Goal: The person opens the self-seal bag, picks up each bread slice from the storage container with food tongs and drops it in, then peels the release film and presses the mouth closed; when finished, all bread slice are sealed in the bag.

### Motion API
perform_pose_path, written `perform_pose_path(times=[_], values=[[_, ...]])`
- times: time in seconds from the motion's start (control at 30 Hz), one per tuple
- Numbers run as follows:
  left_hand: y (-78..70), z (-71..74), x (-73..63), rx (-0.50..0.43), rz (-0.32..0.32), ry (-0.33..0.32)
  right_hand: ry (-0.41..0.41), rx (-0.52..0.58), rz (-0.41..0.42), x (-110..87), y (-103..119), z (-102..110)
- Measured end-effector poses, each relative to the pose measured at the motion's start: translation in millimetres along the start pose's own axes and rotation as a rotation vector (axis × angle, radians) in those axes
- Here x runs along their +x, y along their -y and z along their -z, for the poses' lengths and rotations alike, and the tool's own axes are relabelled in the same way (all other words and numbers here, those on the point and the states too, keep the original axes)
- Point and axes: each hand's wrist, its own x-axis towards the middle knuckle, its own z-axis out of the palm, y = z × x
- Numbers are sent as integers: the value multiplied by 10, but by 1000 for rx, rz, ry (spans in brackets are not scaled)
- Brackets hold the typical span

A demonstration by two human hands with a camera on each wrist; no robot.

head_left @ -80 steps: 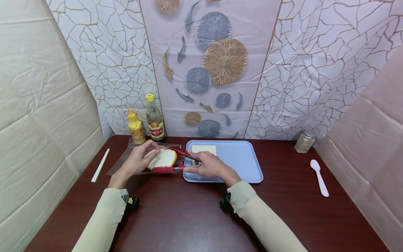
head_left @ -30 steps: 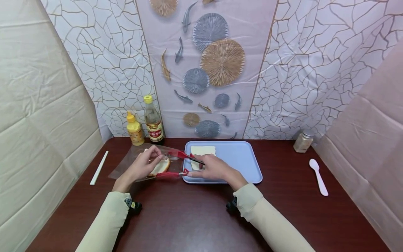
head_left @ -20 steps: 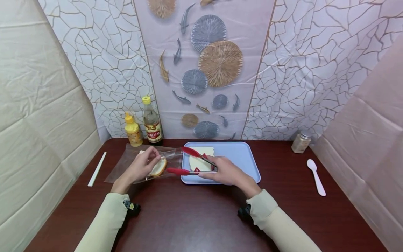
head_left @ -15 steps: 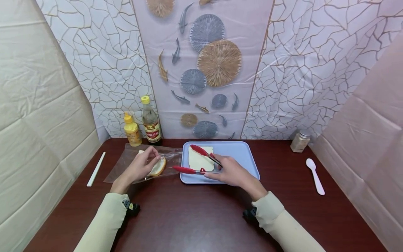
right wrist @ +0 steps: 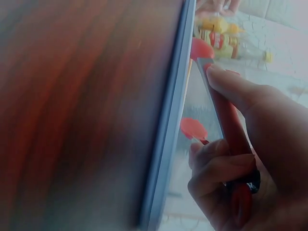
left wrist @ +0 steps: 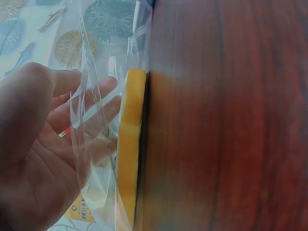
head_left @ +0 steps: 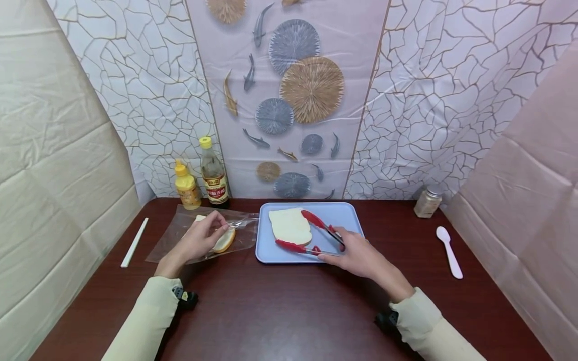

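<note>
My left hand point(head_left: 197, 239) pinches the upper film of a clear plastic bag point(head_left: 246, 234) lying at the table's left. Inside the bag is a bread slice point(head_left: 224, 241), partly hidden by that hand; its yellow-brown crust point(left wrist: 130, 149) runs along the table in the left wrist view. With my right hand point(head_left: 363, 256) I grip red-tipped tongs point(head_left: 312, 218) at the blue tray point(head_left: 338, 212). Their arms are spread, one tip by the right edge and one by the front edge of another bread slice point(head_left: 290, 226), which lies flat on the tray.
Behind the bag stand a yellow squeeze bottle point(head_left: 187, 188) and a glass sauce bottle point(head_left: 214, 175). A white stick point(head_left: 134, 242) lies at far left. At right are a small jar point(head_left: 427, 202) and a white spoon point(head_left: 449, 253). Patterned cloth closes off the back.
The tongs have come out of the bag's mouth and moved right over the tray, their arms spread. My left hand stays at the bag, whose mouth has sunk lower.
</note>
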Motion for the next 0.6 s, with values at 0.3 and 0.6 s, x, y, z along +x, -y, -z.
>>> perform_pose_path(times=[0.3,0.6], values=[[-4,-8,7,-33,-4,13,19,-10,-86,-299,-327,205],[0,11,7,-53,-41,-21,28,-10,-93,-160,-217,116]])
